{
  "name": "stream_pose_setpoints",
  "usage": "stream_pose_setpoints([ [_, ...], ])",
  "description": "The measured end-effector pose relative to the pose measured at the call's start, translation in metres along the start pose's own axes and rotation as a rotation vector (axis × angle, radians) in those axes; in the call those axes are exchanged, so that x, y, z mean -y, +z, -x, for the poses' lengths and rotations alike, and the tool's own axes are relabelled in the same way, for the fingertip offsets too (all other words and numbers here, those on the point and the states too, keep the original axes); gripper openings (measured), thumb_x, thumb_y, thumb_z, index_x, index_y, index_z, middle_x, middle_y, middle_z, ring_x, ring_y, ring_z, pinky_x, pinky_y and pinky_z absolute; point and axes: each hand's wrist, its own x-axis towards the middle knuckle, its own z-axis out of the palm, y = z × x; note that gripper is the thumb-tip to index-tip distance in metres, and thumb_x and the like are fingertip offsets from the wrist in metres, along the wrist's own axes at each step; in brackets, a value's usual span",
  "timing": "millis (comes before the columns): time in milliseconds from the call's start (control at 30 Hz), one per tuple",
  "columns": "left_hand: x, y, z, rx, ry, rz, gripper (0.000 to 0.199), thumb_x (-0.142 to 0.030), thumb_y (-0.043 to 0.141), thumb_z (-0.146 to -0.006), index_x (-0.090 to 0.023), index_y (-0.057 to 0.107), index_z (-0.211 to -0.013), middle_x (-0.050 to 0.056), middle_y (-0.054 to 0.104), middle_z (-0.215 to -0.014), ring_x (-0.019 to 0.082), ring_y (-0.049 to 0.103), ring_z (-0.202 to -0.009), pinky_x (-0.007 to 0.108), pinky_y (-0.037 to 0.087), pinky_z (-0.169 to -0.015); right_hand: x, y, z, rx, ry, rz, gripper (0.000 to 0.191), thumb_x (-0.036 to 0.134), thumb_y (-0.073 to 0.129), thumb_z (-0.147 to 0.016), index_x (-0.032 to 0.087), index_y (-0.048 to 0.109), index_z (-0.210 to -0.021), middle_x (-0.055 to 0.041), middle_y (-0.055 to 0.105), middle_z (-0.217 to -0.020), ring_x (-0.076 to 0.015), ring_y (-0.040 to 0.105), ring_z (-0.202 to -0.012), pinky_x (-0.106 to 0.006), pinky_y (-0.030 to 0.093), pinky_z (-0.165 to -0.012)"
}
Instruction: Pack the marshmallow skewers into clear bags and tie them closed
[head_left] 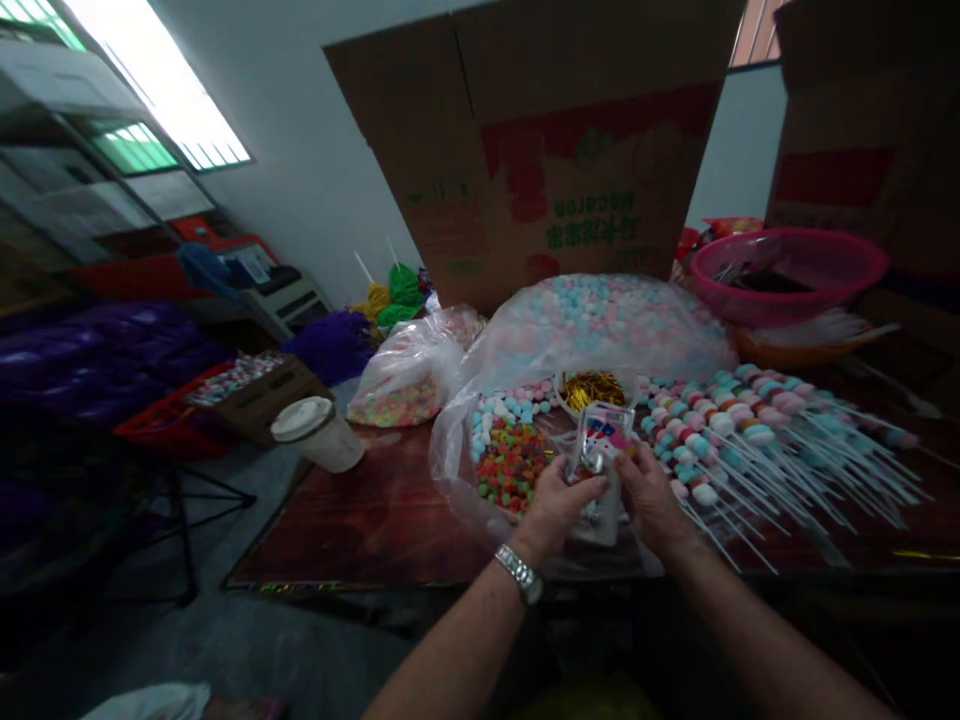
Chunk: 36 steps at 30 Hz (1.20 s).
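Note:
Both hands meet over the front of the table, on a small clear plastic packet (600, 520) with a colourful print near its top. My left hand (559, 505), a silver watch on its wrist, is closed on the packet's left side. Thumb and fingers of my right hand (649, 495) pinch its right edge. What lies inside the packet is too blurred to name. Just left are red, orange and green gummy candies (514, 465), with blue and pink marshmallows behind them. A bowl of gold twist ties (592, 390) sits beyond the packet. Skewered marshmallows (750, 430) lie in rows at the right.
A large clear bag of marshmallows (600, 315) lies behind, before a tall cardboard box (562, 150). A pink basin (787, 275) stands at the back right. Further left are a bag of gummy candies (405, 390) and a lidded white cup (319, 435) near the table's edge.

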Motion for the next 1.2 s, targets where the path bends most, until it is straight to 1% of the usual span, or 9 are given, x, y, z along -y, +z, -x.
stream_pose_setpoints([
  [133, 0.011, 0.030, 0.010, -0.102, 0.014, 0.199, 0.052, -0.037, 0.075, -0.065, -0.017, 0.050, -0.107, 0.007, 0.063, -0.099, 0.018, 0.062, -0.085, 0.026, 0.048, -0.076, 0.009, 0.015, 0.003, -0.018, -0.054, 0.037, 0.042, 0.054, 0.058, -0.079, 0.018, 0.051, -0.098, -0.0052, 0.063, -0.090, -0.0227, 0.060, -0.084, -0.036, 0.047, -0.080],
  [300, 0.002, 0.043, 0.030, -0.137, -0.038, 0.268, 0.055, -0.037, 0.077, -0.064, -0.019, 0.053, -0.110, 0.007, 0.064, -0.095, 0.019, 0.062, -0.083, 0.027, 0.049, -0.076, 0.027, 0.007, 0.017, 0.044, -0.053, 0.091, 0.040, 0.053, 0.055, -0.081, 0.017, 0.052, -0.097, -0.0069, 0.063, -0.094, -0.0235, 0.059, -0.087, -0.037, 0.045, -0.083],
  [467, 0.006, 0.032, 0.093, -0.009, -0.202, 0.326, 0.056, -0.031, 0.079, -0.062, -0.018, 0.055, -0.111, 0.004, 0.063, -0.087, 0.013, 0.059, -0.068, 0.022, 0.047, -0.063, 0.038, 0.002, 0.048, 0.233, 0.176, 0.081, 0.058, 0.052, 0.065, -0.072, 0.019, 0.046, -0.115, -0.0071, 0.064, -0.100, -0.0252, 0.061, -0.087, -0.036, 0.051, -0.075],
  [533, 0.015, 0.025, 0.126, 0.038, -0.241, 0.308, 0.048, -0.028, 0.079, -0.063, -0.016, 0.060, -0.105, 0.004, 0.063, -0.086, 0.013, 0.058, -0.071, 0.022, 0.046, -0.067, 0.033, 0.007, 0.067, 0.302, 0.224, 0.060, 0.066, 0.051, 0.067, -0.071, 0.021, 0.040, -0.123, -0.0071, 0.062, -0.107, -0.0248, 0.061, -0.091, -0.036, 0.051, -0.077],
  [633, 0.030, 0.019, 0.166, 0.003, -0.207, 0.346, 0.038, -0.024, 0.080, -0.060, -0.012, 0.066, -0.093, 0.005, 0.063, -0.084, 0.014, 0.058, -0.077, 0.023, 0.044, -0.076, 0.018, 0.020, 0.101, 0.449, 0.276, 0.031, 0.055, 0.048, 0.066, -0.073, 0.021, 0.046, -0.116, -0.0059, 0.063, -0.101, -0.0235, 0.061, -0.087, -0.034, 0.051, -0.075],
  [833, 0.050, 0.007, 0.188, -0.100, -0.143, 0.488, 0.045, -0.016, 0.082, -0.047, -0.013, 0.068, -0.090, 0.005, 0.066, -0.083, 0.015, 0.059, -0.074, 0.024, 0.045, -0.075, 0.007, 0.045, 0.131, 0.513, 0.174, 0.175, 0.045, 0.048, 0.063, -0.076, 0.021, 0.050, -0.110, -0.0057, 0.061, -0.101, -0.0231, 0.060, -0.086, -0.033, 0.051, -0.075],
  [1000, 0.060, -0.047, 0.194, -0.171, -0.247, 0.682, 0.039, -0.022, 0.079, -0.047, -0.011, 0.067, -0.083, 0.009, 0.067, -0.073, 0.020, 0.062, -0.063, 0.031, 0.050, -0.064, 0.008, 0.055, 0.100, 0.555, -0.226, 0.561, 0.061, 0.048, 0.048, -0.085, 0.021, 0.029, -0.136, -0.0103, 0.055, -0.108, -0.0245, 0.057, -0.092, -0.037, 0.049, -0.076],
  [1100, 0.065, -0.113, 0.209, -0.454, -0.191, 0.783, 0.039, -0.025, 0.078, -0.051, -0.012, 0.066, -0.085, 0.011, 0.069, -0.082, 0.024, 0.065, -0.072, 0.035, 0.052, -0.068, -0.013, 0.060, 0.082, 0.691, -0.613, 0.941, 0.052, 0.042, 0.047, -0.088, 0.018, 0.036, -0.133, -0.0140, 0.054, -0.113, -0.0286, 0.054, -0.099, -0.044, 0.044, -0.085],
  [1200, 0.075, -0.180, 0.238, -0.659, -0.164, 0.813, 0.029, -0.020, 0.074, -0.058, -0.015, 0.064, -0.085, 0.007, 0.069, -0.083, 0.021, 0.065, -0.074, 0.033, 0.053, -0.070, -0.042, 0.065, 0.073, 0.894, -0.861, 1.248, 0.043, 0.033, 0.041, -0.090, 0.015, 0.043, -0.128, -0.0182, 0.047, -0.127, -0.0373, 0.039, -0.118, -0.055, 0.034, -0.093],
])
